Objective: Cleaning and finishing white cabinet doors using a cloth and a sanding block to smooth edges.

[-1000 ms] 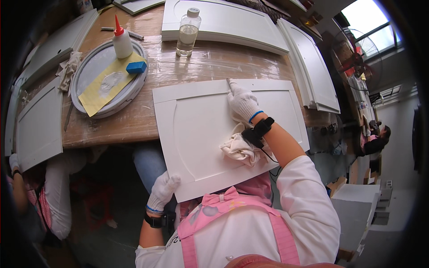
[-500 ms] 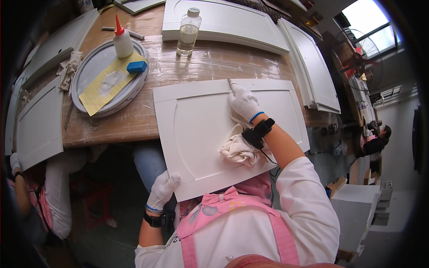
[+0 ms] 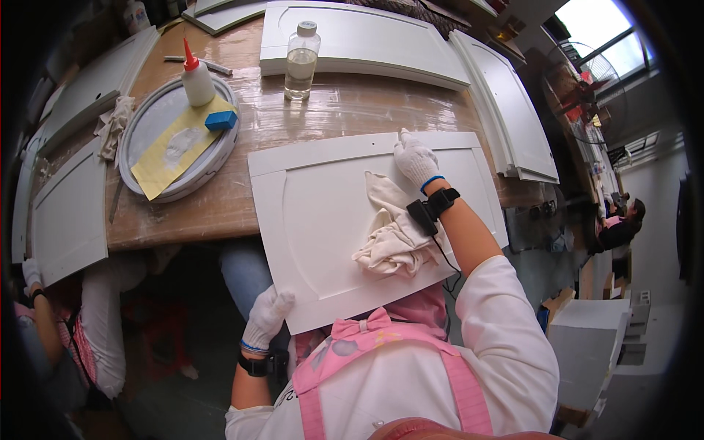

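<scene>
a white frame-and-panel cabinet door (image 3: 323, 220) lies across the near edge of the plastic-wrapped table (image 3: 330, 121), its far part over the surface and its near part overhanging toward the apron (image 3: 359, 345). the right hand (image 3: 416, 161) is at the door's far edge, right of the middle, fingers bunched together with one tip reaching the edge; whether they pinch anything thin there, i cannot tell. the left hand (image 3: 268, 312) pinches the door's left edge by the near left corner, thumb side lapping onto the face, the underside hidden.

to work well here, the left grip should bear the overhang firmly, so pressure at the far edge does not rock or twist the door. the right fingertips do best with light, even pressure along that edge, wrist high, so the strapped device (image 3: 433, 209) never scrapes the paint. the crumpled cloth (image 3: 392, 242) rests on the face toward the near right corner; it is best kept flat and grit-free, as trapped dust could scratch.
</scene>
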`<action>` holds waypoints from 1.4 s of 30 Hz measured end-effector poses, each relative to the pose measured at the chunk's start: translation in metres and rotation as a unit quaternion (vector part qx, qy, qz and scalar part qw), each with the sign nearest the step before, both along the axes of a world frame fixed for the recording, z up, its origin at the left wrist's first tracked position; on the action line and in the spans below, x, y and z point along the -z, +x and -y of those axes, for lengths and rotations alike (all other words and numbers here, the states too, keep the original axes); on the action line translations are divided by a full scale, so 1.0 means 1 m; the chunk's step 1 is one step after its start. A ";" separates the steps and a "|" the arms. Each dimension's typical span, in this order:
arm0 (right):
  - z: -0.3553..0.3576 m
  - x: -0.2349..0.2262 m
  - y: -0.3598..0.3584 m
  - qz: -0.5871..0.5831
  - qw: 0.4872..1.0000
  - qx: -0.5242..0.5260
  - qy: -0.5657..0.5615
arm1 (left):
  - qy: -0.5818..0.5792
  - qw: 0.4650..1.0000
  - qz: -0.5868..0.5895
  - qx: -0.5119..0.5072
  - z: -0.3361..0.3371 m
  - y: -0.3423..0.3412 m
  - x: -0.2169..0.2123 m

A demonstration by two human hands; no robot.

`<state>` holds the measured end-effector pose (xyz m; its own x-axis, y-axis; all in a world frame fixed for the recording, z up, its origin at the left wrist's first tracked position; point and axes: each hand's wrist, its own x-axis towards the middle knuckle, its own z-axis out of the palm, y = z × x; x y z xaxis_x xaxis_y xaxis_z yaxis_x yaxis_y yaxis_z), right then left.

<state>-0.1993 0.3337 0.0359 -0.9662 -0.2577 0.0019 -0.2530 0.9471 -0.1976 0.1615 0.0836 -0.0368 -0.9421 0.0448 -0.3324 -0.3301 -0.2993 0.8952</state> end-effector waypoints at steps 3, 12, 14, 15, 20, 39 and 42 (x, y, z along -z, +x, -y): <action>0.024 -0.008 0.022 0.016 0.998 -0.055 -0.036 | -0.015 1.000 0.003 -0.015 -0.001 0.001 -0.001; -0.107 -0.002 -0.072 0.027 0.961 0.054 0.271 | -0.039 0.999 -0.003 -0.009 0.000 -0.001 -0.009; -0.103 -0.004 -0.087 -0.020 0.986 0.070 0.147 | -0.018 1.000 -0.004 -0.018 0.000 0.000 -0.005; -0.095 -0.009 -0.091 -0.064 0.994 0.089 0.022 | 0.004 1.000 -0.006 -0.023 0.000 0.002 -0.002; -0.031 -0.034 -0.094 0.235 0.928 0.115 -0.265 | 0.022 0.999 -0.003 -0.030 -0.004 -0.002 -0.001; -0.082 -0.034 -0.019 0.039 0.914 -0.020 -0.402 | -0.005 1.000 0.006 -0.028 -0.003 -0.001 -0.006; -0.034 -0.001 -0.019 -0.107 0.994 0.024 0.012 | 0.012 1.000 0.017 -0.022 -0.001 0.000 -0.001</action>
